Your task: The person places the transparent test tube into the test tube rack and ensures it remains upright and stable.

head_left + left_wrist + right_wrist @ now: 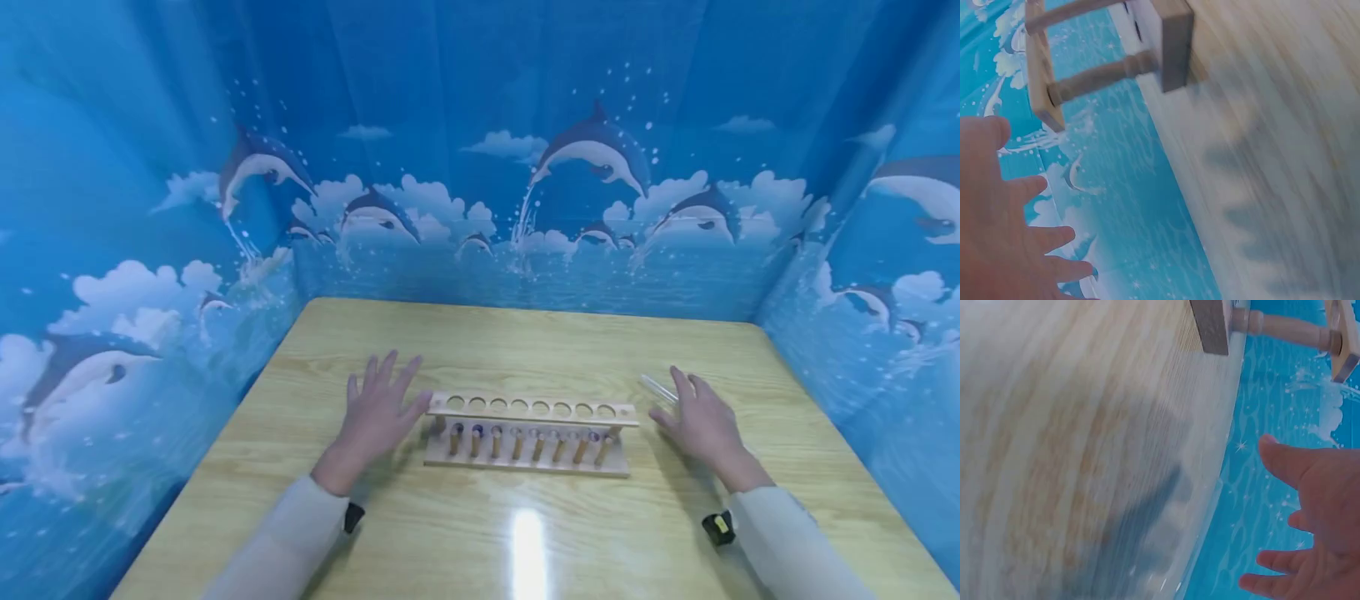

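A wooden test tube rack [525, 467] stands mid-table, with a row of round holes in its top board and several upright pegs below. Beside its left end is my left hand [377, 414], fingers spread and straight, its thumb tip close to the top board in the head view. Nothing is in that hand in the left wrist view. My right hand [702, 423] hovers off the rack's right end with relaxed fingers. Under it lies a clear glass tube [657, 387], partly hidden by the hand. The right wrist view shows the palm and fingers [1282, 561] holding nothing.
The light wood-grain table [360, 329] has a bright reflection near its front. Blue curtains [480, 275] printed with dolphins hang along the back and both sides. Each wrist carries a small black device [718, 527].
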`<state>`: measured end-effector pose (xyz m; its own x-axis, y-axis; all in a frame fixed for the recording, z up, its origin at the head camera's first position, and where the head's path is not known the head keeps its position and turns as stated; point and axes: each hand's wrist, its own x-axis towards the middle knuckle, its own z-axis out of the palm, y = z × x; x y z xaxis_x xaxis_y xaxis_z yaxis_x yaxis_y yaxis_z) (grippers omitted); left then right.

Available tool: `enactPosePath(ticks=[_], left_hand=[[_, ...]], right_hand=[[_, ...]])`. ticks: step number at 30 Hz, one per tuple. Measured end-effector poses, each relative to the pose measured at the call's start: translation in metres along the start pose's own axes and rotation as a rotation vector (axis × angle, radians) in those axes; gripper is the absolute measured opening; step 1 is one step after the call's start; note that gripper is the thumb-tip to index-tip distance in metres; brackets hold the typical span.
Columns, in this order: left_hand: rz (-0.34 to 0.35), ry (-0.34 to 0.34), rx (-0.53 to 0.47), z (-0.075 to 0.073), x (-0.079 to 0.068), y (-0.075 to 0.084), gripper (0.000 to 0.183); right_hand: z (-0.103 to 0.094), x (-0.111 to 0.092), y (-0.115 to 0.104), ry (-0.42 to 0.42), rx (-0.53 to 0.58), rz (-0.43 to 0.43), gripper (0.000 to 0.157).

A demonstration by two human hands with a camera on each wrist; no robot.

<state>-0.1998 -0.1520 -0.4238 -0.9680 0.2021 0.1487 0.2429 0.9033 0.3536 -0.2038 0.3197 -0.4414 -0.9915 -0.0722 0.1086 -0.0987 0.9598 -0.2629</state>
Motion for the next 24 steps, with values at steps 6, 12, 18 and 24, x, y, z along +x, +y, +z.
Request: enactPosePath(ticks=[6,12,18,24], left_hand=[[0.082,0.043,0.008,0.005,0.006,0.016,0.064],[0.149,0.053,0.033,0.009,0.012,0.030,0.064],[0.219,0.053,0.036,0.014,0.018,0.042,0.065],[0.225,0.067,0.053,0.017,0.019,0.051,0.067]], right_hand=[[0.004,0.007,0.011,-0.044,0.031,0.042,0.079],[0.005,0.016,0.019,-0.056,0.018,0.044,0.075],[0.002,0.019,0.025,-0.085,0.021,0.074,0.074],[0.001,0.023,0.028,-0.102,0.019,0.065,0.074]])
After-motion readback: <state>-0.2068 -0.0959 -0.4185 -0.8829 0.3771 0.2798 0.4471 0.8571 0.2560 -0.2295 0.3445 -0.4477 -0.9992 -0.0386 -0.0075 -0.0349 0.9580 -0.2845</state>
